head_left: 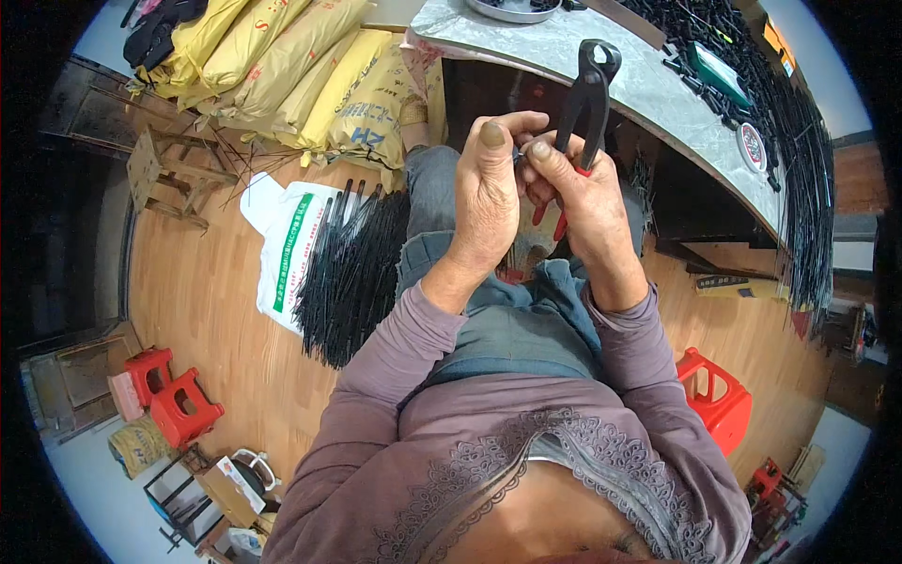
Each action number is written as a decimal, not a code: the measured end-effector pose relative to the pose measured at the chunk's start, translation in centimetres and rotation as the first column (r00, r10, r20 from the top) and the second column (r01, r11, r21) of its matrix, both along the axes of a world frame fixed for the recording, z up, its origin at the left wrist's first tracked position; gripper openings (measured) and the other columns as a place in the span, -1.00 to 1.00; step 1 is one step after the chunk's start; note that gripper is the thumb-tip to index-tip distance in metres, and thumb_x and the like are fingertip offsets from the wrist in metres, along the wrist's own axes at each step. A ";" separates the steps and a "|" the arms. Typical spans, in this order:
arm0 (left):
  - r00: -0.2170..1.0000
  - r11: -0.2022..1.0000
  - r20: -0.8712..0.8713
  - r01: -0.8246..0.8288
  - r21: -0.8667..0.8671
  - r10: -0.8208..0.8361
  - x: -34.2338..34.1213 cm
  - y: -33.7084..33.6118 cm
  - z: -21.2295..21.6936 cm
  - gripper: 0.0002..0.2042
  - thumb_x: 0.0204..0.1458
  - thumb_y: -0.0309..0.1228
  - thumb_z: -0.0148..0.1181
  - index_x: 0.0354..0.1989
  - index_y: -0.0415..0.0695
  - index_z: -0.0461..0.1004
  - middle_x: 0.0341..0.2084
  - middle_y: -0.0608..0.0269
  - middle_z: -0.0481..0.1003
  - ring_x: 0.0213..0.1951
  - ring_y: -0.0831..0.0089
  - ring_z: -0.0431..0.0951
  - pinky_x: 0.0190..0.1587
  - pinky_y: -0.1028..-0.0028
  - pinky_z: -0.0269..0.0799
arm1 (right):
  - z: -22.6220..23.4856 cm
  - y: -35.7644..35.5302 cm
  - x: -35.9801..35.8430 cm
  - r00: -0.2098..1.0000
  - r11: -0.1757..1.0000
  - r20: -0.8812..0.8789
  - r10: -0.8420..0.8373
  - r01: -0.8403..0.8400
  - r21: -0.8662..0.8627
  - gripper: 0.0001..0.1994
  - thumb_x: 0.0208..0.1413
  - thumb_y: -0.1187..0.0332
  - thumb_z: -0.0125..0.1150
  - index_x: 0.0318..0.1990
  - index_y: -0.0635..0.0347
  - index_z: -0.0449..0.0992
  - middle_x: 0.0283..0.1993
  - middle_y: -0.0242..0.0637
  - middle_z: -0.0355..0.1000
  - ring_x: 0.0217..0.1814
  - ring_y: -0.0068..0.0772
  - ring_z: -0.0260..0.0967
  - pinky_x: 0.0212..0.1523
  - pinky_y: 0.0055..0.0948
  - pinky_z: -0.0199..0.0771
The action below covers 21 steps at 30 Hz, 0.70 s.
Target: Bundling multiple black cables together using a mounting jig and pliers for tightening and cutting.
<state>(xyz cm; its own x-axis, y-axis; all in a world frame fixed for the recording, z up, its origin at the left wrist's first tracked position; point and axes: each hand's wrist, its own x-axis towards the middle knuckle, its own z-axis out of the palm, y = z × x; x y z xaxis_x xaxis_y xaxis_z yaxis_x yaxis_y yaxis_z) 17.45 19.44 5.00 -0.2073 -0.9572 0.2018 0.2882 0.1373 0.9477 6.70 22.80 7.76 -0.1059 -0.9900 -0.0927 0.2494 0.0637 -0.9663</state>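
My right hand [594, 202] is wrapped round a pair of pincers [590, 99] with black metal jaws and red handles. The rounded jaws point up and away from me, over the table edge. Beside it, my left hand [487, 197] has its thumb raised and its fingers bent toward the right fingertips. Between the two hands is a small dark sliver, too small to name. Both hands are above my lap, with the fingertips nearly meeting. Most of the left fingers are hidden behind the palm and thumb.
A grey-topped table [648, 103] stands ahead, with black rods [799, 179] heaped along its right side. Another bundle of black rods [352, 273] lies on a white bag [280, 240] at left. Yellow sacks [282, 70], a wooden stool [178, 174] and red stools [185, 409] stand around.
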 end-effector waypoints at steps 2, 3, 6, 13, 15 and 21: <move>1.000 1.000 -0.019 0.003 -0.005 -0.003 0.0 0.0 0.0 -0.31 0.21 0.20 -0.36 -0.09 -0.23 0.47 -0.38 0.37 0.42 -0.47 0.75 0.29 -0.48 0.74 0.22 | 0.1 0.1 0.1 1.000 1.000 0.023 -0.005 0.005 -0.001 -0.83 0.18 0.32 0.16 -0.25 0.26 0.50 -0.46 -0.45 0.37 -0.46 -0.67 0.24 -0.43 -0.63 0.24; 1.000 1.000 -0.016 0.006 0.001 -0.006 0.0 0.0 -0.1 -0.32 0.21 0.19 -0.35 -0.09 -0.23 0.47 -0.38 0.37 0.42 -0.48 0.75 0.29 -0.49 0.74 0.23 | 0.1 0.1 0.1 1.000 1.000 0.030 -0.005 0.005 -0.004 -0.83 0.18 0.32 0.17 -0.25 0.25 0.50 -0.46 -0.45 0.37 -0.46 -0.67 0.24 -0.43 -0.63 0.24; 0.999 0.999 -0.035 0.018 0.026 -0.017 -0.1 0.1 -0.1 -0.33 0.21 0.18 -0.33 -0.09 -0.23 0.47 -0.39 0.37 0.43 -0.49 0.76 0.29 -0.49 0.74 0.23 | 0.0 0.2 0.2 0.999 1.000 0.037 -0.018 0.018 -0.002 -0.84 0.17 0.32 0.18 -0.25 0.24 0.50 -0.46 -0.46 0.37 -0.47 -0.68 0.24 -0.43 -0.64 0.22; 0.994 0.995 -0.083 0.080 0.064 -0.075 0.1 0.3 0.3 -0.44 0.26 0.07 -0.29 -0.16 -0.23 0.45 -0.34 0.38 0.35 -0.40 0.73 0.32 -0.36 0.68 0.30 | -0.1 0.3 0.2 0.998 0.999 0.028 -0.050 0.049 0.008 -0.84 0.16 0.31 0.19 -0.26 0.23 0.51 -0.47 -0.47 0.37 -0.48 -0.69 0.23 -0.45 -0.64 0.21; 0.995 0.996 -0.081 0.071 0.060 -0.066 0.1 0.3 0.1 -0.44 0.26 0.07 -0.29 -0.16 -0.23 0.45 -0.35 0.38 0.35 -0.41 0.73 0.31 -0.38 0.69 0.29 | 0.0 0.3 0.2 0.999 0.999 0.029 -0.042 0.042 0.013 -0.84 0.17 0.31 0.19 -0.27 0.22 0.51 -0.47 -0.47 0.37 -0.48 -0.69 0.22 -0.45 -0.64 0.21; 0.997 0.998 -0.048 0.059 0.026 -0.057 -0.3 0.2 -0.3 -0.34 0.21 0.18 -0.33 -0.09 -0.23 0.45 -0.36 0.36 0.46 -0.50 0.78 0.32 -0.50 0.77 0.26 | -0.2 0.4 0.1 0.999 0.999 0.030 -0.043 0.043 0.004 -0.84 0.17 0.29 0.18 -0.29 0.21 0.50 -0.47 -0.48 0.36 -0.50 -0.69 0.19 -0.46 -0.63 0.20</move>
<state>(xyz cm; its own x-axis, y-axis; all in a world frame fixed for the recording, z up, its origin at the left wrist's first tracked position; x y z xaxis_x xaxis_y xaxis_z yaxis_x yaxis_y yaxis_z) 17.16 19.62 4.67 -0.2536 -0.9491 0.1867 0.3396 0.0934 0.9359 6.80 23.18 7.60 -0.1459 -0.9843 -0.0993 0.2809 0.0550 -0.9582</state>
